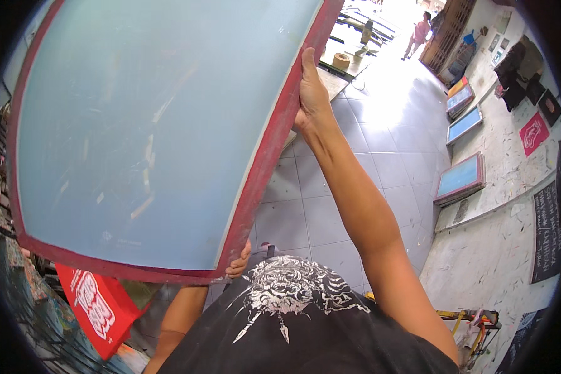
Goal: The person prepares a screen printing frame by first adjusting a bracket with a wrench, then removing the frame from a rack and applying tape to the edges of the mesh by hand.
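Note:
A large screen printing frame [137, 124] with pale blue mesh and a maroon-red border is held up tilted before me, filling the upper left. My right hand [315, 93] grips its right edge, the thumb lying along the border. From below, my left forearm passes behind the frame, and the fingers of my left hand [239, 260] curl round its near right corner. The rest of that hand is hidden by the frame. Pale scuffs and streaks mark the mesh.
Several smaller frames [461, 179] lean along the right wall. Ahead, a roll of tape [341, 60] lies on a work table [358, 65]. A person [419, 34] is at the bright doorway. A red printed cloth [96, 311] hangs at lower left; a yellow bicycle-like thing [480, 324] is at lower right.

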`<state>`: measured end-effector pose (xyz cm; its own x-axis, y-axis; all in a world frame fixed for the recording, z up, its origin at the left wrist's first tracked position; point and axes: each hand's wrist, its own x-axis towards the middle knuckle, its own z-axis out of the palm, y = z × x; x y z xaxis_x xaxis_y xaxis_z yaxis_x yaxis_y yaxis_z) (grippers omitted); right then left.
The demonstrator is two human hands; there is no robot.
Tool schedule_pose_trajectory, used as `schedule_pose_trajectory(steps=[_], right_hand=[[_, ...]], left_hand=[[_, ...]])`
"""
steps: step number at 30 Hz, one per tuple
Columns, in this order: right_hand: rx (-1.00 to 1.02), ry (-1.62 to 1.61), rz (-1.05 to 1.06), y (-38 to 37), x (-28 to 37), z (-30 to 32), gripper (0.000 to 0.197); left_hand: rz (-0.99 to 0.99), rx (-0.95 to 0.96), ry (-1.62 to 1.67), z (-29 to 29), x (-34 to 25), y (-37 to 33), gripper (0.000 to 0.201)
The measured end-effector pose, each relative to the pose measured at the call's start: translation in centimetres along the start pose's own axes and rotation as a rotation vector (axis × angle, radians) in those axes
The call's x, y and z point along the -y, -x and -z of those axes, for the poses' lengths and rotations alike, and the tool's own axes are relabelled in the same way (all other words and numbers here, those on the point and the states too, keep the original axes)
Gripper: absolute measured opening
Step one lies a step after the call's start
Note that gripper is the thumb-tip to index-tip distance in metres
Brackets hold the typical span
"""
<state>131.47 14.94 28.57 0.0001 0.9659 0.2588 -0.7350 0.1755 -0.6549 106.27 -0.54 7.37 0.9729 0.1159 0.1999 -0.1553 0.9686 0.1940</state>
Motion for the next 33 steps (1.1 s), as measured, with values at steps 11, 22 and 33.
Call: schedule_pose_trajectory(steps=[11, 22, 33], right_hand=[[-0.28, -0.056, 0.009, -13.9, -1.7, 13.7, 0.055], [-0.267, 0.155, -0.704, -19.8, -2.8, 31.4, 0.066], [-0.316, 0.289, -0.927, -24.4, -0.4, 45.7, 0.071]], left_hand=[[-1.554, -1.016, -0.332, -4.9, -10.2, -7.5, 0.074], [-1.469, -1.798, -0.311, 3.4, -18.1, -13.9, 0.07], [-1.29, -1.763, -0.253, 13.0, -24.4, -19.4, 0.07]])
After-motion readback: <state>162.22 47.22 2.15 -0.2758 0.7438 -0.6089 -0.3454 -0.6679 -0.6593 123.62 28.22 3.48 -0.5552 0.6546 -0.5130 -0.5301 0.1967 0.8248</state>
